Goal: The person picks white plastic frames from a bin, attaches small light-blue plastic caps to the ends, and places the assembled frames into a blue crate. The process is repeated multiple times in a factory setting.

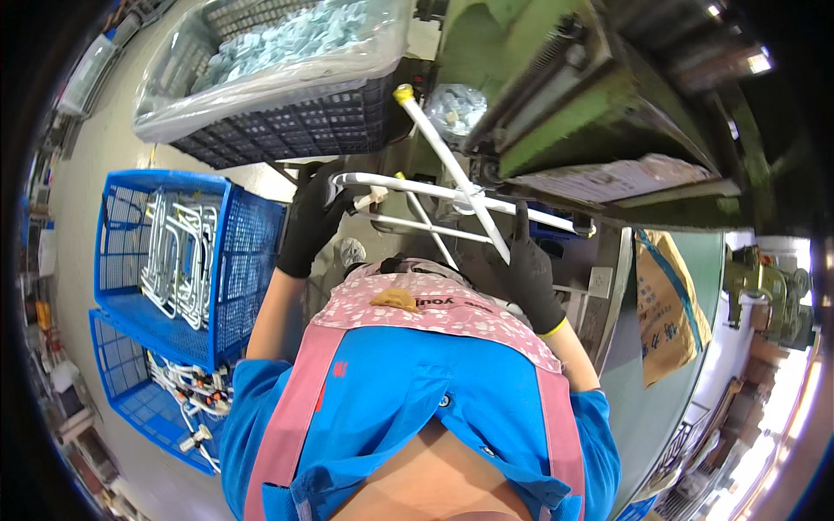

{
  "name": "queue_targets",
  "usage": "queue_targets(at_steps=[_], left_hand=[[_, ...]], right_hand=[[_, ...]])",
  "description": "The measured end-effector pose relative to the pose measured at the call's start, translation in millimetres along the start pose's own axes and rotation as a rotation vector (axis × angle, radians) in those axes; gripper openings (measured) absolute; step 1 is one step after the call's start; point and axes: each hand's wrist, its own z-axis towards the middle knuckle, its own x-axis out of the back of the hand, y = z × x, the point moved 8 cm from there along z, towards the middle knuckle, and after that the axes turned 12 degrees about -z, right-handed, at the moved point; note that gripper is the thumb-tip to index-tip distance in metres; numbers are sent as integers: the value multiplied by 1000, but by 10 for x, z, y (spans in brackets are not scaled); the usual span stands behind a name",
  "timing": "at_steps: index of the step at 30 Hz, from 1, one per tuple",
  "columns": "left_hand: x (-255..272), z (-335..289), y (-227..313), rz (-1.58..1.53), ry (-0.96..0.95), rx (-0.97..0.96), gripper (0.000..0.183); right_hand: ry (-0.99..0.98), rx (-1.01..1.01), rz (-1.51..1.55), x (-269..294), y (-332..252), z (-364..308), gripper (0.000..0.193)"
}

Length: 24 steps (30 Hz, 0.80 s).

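Observation:
Both my hands wear black gloves and hold a white tubular frame point(443, 156) whose bars cross in an X in front of my apron. My left hand point(313, 213) is closed round the bent corner at the frame's left end. Beside its fingers is a small beige piece point(372, 198). My right hand point(527, 278) grips the lower end of the slanting bar, its index finger raised beside the long bar. A yellow cap point(404, 93) covers the bar's raised far end. My hands hide part of the tubes.
A black crate point(287, 122) lined with clear plastic holds pale blue pieces at the far left. Blue baskets point(248, 278) of white bent tubes stand left. A green machine point(565, 130) rises ahead right, near a bag of small parts point(458, 108). A brown sack point(667, 304) lies right.

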Motion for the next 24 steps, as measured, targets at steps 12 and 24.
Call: queue_targets(at_steps=[12, 24], left_hand=[[-1178, -812, 612, -1054, -737, 625, 31], [-1612, -949, 656, -795, -747, 441, 41]], right_hand=[[380, 183, -68, 32, 58, 28, 94], [353, 135, -7, 0, 131, 80, 87]])
